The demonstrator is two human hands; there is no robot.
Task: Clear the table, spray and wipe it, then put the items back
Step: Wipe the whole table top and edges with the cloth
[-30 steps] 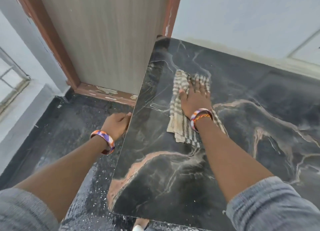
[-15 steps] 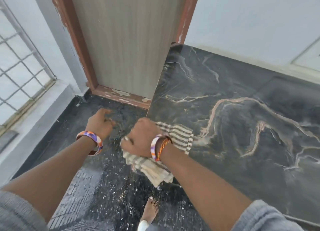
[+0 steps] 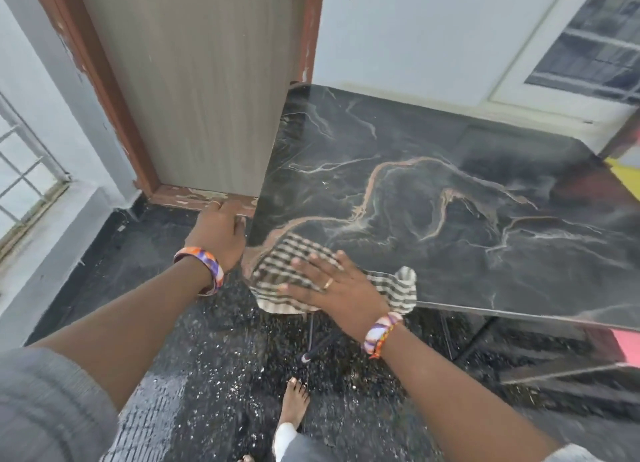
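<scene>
Wiping step: my right hand [image 3: 341, 288] presses flat, fingers spread, on the cloth [image 3: 287, 271] at the table's [image 3: 450, 202] near-left corner. My left hand [image 3: 220, 231] curls its grip on the left edge. Next: sweep rightward along the near edge.

text: none readable | labels: none | brands: none | numbers: none | signs: none

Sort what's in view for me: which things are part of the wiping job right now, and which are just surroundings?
In the job:
- marble-pattern table
- striped cloth, flat under the right hand at the near corner
- left hand, at the table's edge

Just there:
- wooden door
- window
- speckled floor
</scene>
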